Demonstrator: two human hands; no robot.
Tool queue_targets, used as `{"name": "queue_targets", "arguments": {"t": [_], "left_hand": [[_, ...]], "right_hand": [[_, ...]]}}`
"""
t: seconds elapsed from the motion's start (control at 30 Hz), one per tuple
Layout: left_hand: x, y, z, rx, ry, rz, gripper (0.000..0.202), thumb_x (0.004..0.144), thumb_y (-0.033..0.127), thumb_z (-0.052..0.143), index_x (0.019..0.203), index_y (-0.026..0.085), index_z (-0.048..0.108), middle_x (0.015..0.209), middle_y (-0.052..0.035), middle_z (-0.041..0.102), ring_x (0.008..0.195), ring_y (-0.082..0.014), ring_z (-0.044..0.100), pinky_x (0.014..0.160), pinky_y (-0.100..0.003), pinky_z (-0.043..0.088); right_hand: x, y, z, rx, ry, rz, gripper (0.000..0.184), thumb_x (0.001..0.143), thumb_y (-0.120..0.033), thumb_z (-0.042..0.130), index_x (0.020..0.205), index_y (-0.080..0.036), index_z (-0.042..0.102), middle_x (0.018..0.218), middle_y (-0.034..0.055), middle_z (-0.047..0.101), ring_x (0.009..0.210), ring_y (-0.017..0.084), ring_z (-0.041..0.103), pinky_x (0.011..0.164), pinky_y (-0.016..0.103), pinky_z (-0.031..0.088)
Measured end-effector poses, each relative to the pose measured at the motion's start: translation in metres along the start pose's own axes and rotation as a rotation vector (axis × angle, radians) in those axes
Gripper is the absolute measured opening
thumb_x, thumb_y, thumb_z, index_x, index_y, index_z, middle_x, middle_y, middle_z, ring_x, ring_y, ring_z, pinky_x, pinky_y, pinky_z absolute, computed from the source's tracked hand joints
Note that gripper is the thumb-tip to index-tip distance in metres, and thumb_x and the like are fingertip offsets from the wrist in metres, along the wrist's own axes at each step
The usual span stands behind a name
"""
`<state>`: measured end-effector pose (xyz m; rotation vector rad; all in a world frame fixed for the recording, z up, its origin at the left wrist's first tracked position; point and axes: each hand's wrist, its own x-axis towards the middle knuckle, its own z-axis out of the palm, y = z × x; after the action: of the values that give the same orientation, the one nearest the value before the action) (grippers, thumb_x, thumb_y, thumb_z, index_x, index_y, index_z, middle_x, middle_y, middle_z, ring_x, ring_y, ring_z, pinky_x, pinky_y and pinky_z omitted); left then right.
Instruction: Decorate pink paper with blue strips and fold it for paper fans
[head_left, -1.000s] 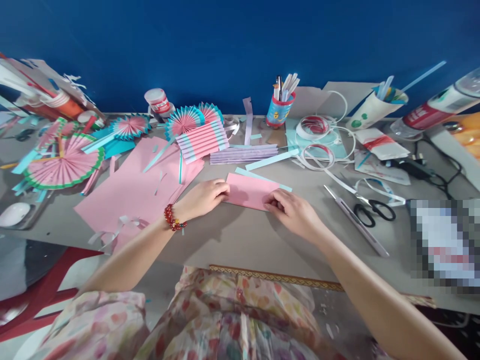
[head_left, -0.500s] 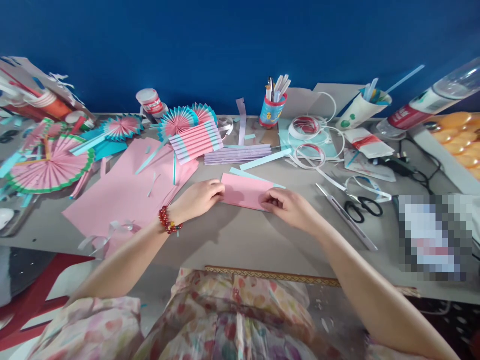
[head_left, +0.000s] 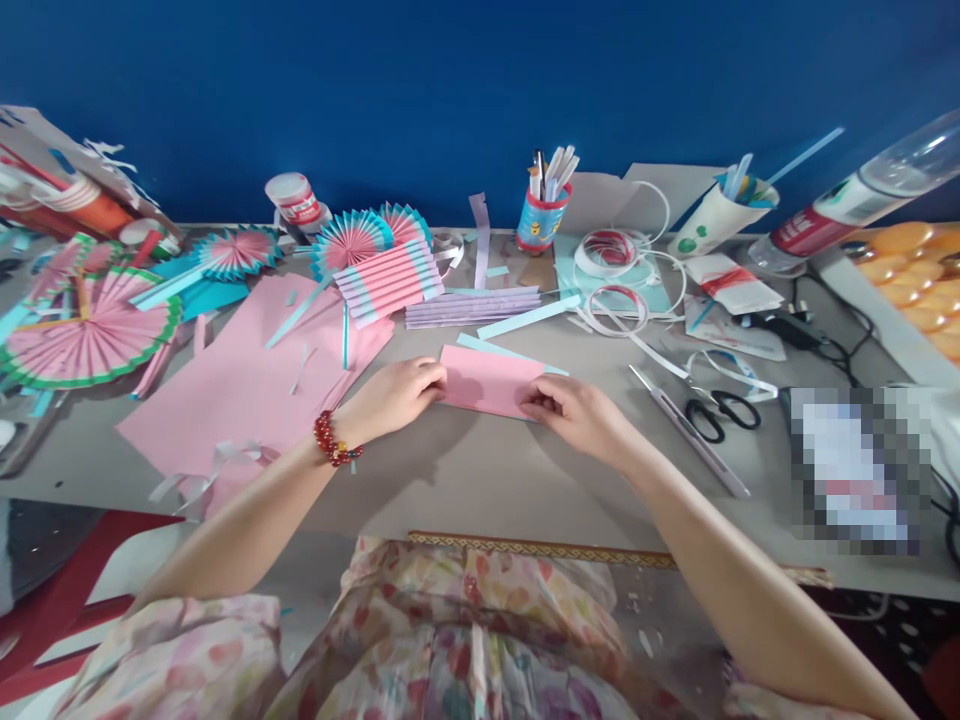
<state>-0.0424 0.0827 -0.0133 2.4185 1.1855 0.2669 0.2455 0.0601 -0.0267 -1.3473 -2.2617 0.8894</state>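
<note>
A pink paper rectangle lies near the middle of the desk, between my two hands. My left hand pinches its left edge with thumb and fingers. At its lower right corner my right hand grips the paper with curled fingers. Just behind the pink paper, a light blue paper strip sticks out along the top edge. Another light blue strip and a purple pleated paper lie farther back.
At left are large pink sheets and a pink paper fan. Pleated rosettes stand behind. On the right lie a craft knife, scissors and rolls of white tape. A pen holder stands against the blue wall.
The view has shifted very slightly. Both hands stay at the edges of the pink paper, with no clear movement.
</note>
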Motion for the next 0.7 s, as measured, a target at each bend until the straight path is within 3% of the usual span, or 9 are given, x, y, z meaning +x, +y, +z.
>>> {"name": "queue_targets", "arguments": {"t": [0.7], "left_hand": [[0.0032,-0.0025,-0.0020,-0.061,-0.003,0.010,0.011,0.093,0.019,0.053,0.084,0.018,0.060,0.087,-0.0012,0.063,0.078,-0.0153,0.059,0.070,-0.026,0.040]], "right_hand": [[-0.0013,0.0048,0.0038,-0.044,0.021,-0.069,0.009,0.091,-0.024,0.052,0.088,-0.021,0.061,0.087,0.0018,0.066,0.074,0.015,0.058,0.066,0.025,0.040]]}}
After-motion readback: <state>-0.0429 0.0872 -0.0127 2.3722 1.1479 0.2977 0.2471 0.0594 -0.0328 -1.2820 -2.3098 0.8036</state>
